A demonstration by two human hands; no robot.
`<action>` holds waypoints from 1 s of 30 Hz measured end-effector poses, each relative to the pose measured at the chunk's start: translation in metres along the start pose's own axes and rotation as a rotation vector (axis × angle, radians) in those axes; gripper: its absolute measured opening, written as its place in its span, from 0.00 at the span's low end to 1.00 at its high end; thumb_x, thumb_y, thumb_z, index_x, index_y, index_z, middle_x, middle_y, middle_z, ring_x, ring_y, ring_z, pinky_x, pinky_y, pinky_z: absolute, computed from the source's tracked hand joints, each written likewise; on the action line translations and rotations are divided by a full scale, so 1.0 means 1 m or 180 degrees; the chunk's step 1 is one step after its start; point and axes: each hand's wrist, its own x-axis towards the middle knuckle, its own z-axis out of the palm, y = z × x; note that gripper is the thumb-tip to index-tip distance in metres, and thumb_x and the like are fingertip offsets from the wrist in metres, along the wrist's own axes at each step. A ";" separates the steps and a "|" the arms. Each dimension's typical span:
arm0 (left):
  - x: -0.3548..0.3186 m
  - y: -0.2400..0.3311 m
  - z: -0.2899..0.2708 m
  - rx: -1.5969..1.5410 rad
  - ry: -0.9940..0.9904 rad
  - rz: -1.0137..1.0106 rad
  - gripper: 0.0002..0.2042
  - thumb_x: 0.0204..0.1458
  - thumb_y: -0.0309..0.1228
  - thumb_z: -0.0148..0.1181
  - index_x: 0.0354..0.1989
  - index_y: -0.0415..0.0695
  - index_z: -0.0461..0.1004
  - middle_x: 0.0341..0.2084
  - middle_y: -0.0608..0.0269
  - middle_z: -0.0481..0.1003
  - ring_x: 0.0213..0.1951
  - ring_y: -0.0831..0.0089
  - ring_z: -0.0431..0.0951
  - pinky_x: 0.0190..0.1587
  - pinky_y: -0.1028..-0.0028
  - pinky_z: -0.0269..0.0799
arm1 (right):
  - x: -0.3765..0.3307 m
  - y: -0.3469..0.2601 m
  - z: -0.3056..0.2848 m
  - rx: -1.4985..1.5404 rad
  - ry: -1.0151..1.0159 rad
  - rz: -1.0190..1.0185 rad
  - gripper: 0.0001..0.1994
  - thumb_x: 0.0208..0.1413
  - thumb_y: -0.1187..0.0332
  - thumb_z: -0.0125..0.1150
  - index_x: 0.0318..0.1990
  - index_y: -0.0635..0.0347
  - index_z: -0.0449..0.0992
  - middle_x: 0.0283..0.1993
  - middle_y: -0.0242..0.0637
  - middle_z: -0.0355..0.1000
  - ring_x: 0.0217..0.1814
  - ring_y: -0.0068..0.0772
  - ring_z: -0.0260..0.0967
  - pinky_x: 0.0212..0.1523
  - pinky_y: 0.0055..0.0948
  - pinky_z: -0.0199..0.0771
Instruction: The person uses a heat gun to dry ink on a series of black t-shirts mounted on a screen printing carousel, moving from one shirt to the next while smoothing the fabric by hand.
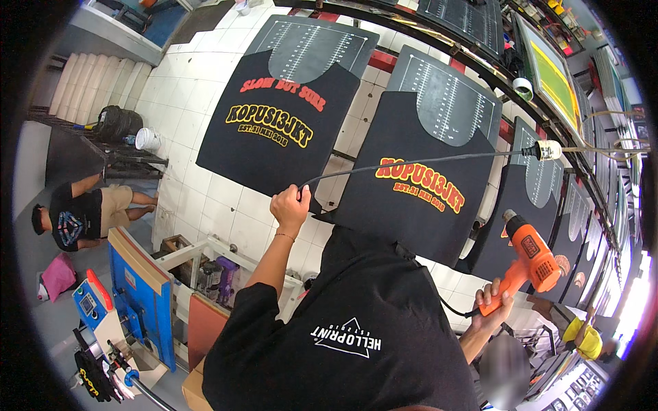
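Our right hand (pixel 495 296) grips the orange heat gun (pixel 531 257), nozzle toward the black shirt (pixel 411 185); left hand (pixel 289 205) fingers clasp its cable (pixel 411 162).

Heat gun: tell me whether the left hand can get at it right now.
Probably not readily: the left hand is closed around the grey cable, and the orange heat gun sits far across the body, already gripped by the right hand.

floor: white square tiles (pixel 199 96), seen beneath the printing boards
far left: grey surface (pixel 31 157), pink cloth (pixel 58 275) laid there
right edge: bright daylight (pixel 634 301)
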 end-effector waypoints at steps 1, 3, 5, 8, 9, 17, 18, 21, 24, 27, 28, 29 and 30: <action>0.000 0.000 0.000 -0.0011 -0.0004 -0.0013 0.19 0.53 0.41 0.59 0.15 0.47 0.64 0.11 0.62 0.69 0.17 0.58 0.70 0.25 0.60 0.60 | 0.000 0.000 -0.001 -0.0040 -0.0017 0.0006 0.26 0.56 0.63 0.56 0.59 0.64 0.56 0.29 0.30 0.58 0.22 0.18 0.59 0.21 0.22 0.65; 0.000 0.000 0.001 -0.0023 0.0010 -0.0008 0.19 0.53 0.41 0.59 0.15 0.47 0.64 0.11 0.62 0.69 0.17 0.59 0.70 0.25 0.60 0.60 | -0.002 0.002 -0.002 -0.0068 -0.0005 0.0031 0.27 0.56 0.63 0.57 0.60 0.64 0.55 0.29 0.30 0.58 0.22 0.18 0.59 0.21 0.22 0.65; 0.001 0.001 0.002 -0.0025 0.0046 0.0028 0.19 0.53 0.41 0.59 0.15 0.47 0.64 0.11 0.62 0.69 0.17 0.59 0.70 0.25 0.60 0.60 | -0.005 0.004 -0.004 -0.0041 0.0053 0.0066 0.28 0.56 0.63 0.57 0.60 0.63 0.55 0.29 0.31 0.58 0.22 0.18 0.59 0.21 0.23 0.65; 0.000 -0.001 0.000 -0.0035 0.0014 0.0024 0.19 0.52 0.41 0.59 0.15 0.47 0.64 0.11 0.62 0.69 0.17 0.59 0.70 0.25 0.60 0.60 | -0.005 0.007 -0.004 -0.0064 0.0038 0.0094 0.28 0.56 0.63 0.57 0.60 0.63 0.55 0.29 0.31 0.58 0.21 0.18 0.59 0.21 0.22 0.65; 0.000 -0.002 0.001 -0.0041 0.0024 0.0040 0.19 0.52 0.41 0.59 0.15 0.47 0.64 0.11 0.62 0.69 0.17 0.58 0.70 0.24 0.60 0.60 | -0.006 0.008 -0.004 -0.0050 0.0039 0.0094 0.27 0.56 0.63 0.57 0.60 0.63 0.56 0.29 0.31 0.58 0.21 0.18 0.59 0.20 0.22 0.65; 0.001 -0.003 0.003 -0.0085 0.0065 0.0078 0.18 0.52 0.40 0.60 0.15 0.47 0.64 0.11 0.63 0.69 0.16 0.59 0.70 0.24 0.60 0.60 | -0.010 0.010 -0.005 -0.0074 0.0096 0.0110 0.27 0.55 0.63 0.57 0.58 0.63 0.56 0.28 0.30 0.58 0.21 0.18 0.59 0.21 0.22 0.65; 0.001 -0.003 0.003 -0.0075 0.0070 0.0085 0.18 0.52 0.40 0.60 0.15 0.47 0.64 0.11 0.63 0.69 0.16 0.59 0.70 0.24 0.60 0.60 | -0.010 0.010 -0.004 -0.0080 0.0102 0.0102 0.27 0.55 0.63 0.57 0.58 0.63 0.56 0.28 0.30 0.58 0.21 0.18 0.59 0.21 0.22 0.65; 0.001 -0.004 0.003 -0.0061 0.0074 0.0090 0.18 0.52 0.41 0.60 0.15 0.47 0.64 0.11 0.63 0.69 0.16 0.59 0.70 0.24 0.60 0.60 | -0.012 0.010 -0.001 -0.0106 0.0124 0.0076 0.27 0.55 0.63 0.57 0.58 0.63 0.57 0.28 0.30 0.58 0.21 0.18 0.59 0.21 0.22 0.64; 0.000 -0.005 0.004 -0.0073 0.0054 0.0081 0.18 0.52 0.41 0.60 0.15 0.47 0.64 0.11 0.63 0.69 0.16 0.59 0.70 0.24 0.60 0.60 | -0.014 0.010 0.003 -0.0119 0.0148 0.0059 0.27 0.54 0.63 0.58 0.58 0.62 0.57 0.28 0.30 0.58 0.21 0.18 0.59 0.21 0.23 0.64; 0.001 -0.004 0.003 -0.0078 0.0054 0.0100 0.19 0.52 0.41 0.60 0.15 0.47 0.64 0.11 0.63 0.69 0.16 0.59 0.70 0.24 0.60 0.60 | -0.015 0.011 0.004 -0.0083 0.0164 0.0081 0.27 0.54 0.63 0.58 0.59 0.62 0.57 0.29 0.30 0.58 0.21 0.18 0.59 0.21 0.23 0.64; 0.001 -0.005 0.004 -0.0078 0.0061 0.0107 0.19 0.52 0.41 0.60 0.14 0.48 0.64 0.11 0.63 0.69 0.16 0.59 0.70 0.23 0.60 0.60 | -0.015 0.011 0.004 -0.0074 0.0170 0.0086 0.27 0.54 0.63 0.58 0.59 0.61 0.56 0.29 0.30 0.58 0.21 0.18 0.59 0.21 0.23 0.64; 0.001 -0.005 0.004 -0.0078 0.0070 0.0115 0.19 0.52 0.41 0.60 0.14 0.48 0.64 0.11 0.63 0.69 0.16 0.59 0.70 0.23 0.60 0.60 | -0.016 0.010 0.004 -0.0064 0.0177 0.0090 0.27 0.54 0.63 0.58 0.59 0.61 0.56 0.29 0.30 0.58 0.21 0.18 0.59 0.21 0.23 0.64; 0.000 -0.006 0.004 -0.0075 0.0061 0.0115 0.19 0.52 0.41 0.60 0.14 0.48 0.64 0.11 0.63 0.69 0.16 0.59 0.70 0.23 0.60 0.60 | -0.015 0.011 0.008 -0.0075 0.0137 0.0088 0.27 0.54 0.63 0.57 0.60 0.61 0.56 0.29 0.30 0.58 0.21 0.18 0.59 0.21 0.23 0.64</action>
